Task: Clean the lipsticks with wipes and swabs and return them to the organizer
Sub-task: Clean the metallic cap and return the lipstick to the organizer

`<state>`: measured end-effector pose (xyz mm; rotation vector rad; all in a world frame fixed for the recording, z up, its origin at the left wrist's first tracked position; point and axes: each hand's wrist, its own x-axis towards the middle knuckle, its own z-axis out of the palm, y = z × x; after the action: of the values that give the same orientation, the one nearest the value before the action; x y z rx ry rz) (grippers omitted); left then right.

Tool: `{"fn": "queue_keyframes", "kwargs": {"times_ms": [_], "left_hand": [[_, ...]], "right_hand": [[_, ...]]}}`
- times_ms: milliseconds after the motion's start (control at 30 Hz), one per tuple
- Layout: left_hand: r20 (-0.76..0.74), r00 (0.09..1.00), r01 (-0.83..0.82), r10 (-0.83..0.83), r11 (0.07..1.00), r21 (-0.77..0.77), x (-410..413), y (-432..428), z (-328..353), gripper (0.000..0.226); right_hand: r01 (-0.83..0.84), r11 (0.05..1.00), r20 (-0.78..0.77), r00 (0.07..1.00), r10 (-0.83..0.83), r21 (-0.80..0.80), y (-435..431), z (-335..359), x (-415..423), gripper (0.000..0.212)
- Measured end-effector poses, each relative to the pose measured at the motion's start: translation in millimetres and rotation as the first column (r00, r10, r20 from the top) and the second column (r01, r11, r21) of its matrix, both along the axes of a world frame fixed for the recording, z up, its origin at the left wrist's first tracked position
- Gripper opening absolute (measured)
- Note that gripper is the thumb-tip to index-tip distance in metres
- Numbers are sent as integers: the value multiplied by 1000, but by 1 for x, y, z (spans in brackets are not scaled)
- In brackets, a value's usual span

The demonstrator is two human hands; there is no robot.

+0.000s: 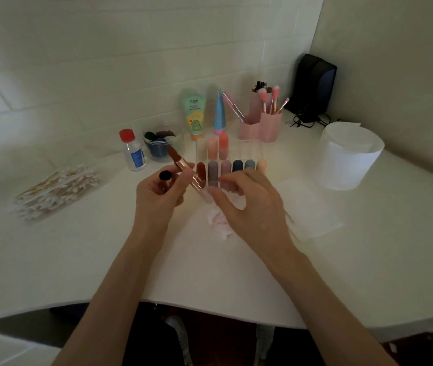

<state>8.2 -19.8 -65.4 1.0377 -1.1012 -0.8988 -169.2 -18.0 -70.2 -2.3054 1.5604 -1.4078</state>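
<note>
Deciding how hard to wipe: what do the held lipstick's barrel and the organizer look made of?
Lipstick barrel: rose-gold, glossy with bright highlights, so metal or metallised plastic; I cannot tell which. Organizer: clear and rigid, lipsticks showing through its walls, probably acrylic plastic.

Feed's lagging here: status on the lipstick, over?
Left hand grips open lipstick. Right hand pinches swab at its tube. Crumpled wipe on table beneath hands.

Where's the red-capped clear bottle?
The small clear red-capped bottle stands left of centre in the head view, between the cotton swab pile and the clear sponge tub.
</note>
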Motion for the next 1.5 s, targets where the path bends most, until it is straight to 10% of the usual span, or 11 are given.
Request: {"fn": "queue_keyframes", "kwargs": {"times_ms": [200, 667, 867, 1500], "left_hand": [[-163, 954, 257, -253, 966, 2, -4, 10, 2, 44], [-194, 961, 207, -198, 978, 27, -4, 8, -3, 51], [-253, 949, 208, -187, 977, 56, -1, 8, 0, 53], [-197, 950, 249, -244, 968, 0, 0, 8, -4, 44]], "right_hand": [[-147, 989, 84, 986, 147, -1, 5, -10, 17, 38], [-112, 976, 155, 978, 141, -185, 15, -18, 12, 29], [-200, 975, 152, 971, 184, 93, 20, -14, 17, 46], [-255, 966, 167, 955, 244, 45, 21, -14, 18, 36]]}}
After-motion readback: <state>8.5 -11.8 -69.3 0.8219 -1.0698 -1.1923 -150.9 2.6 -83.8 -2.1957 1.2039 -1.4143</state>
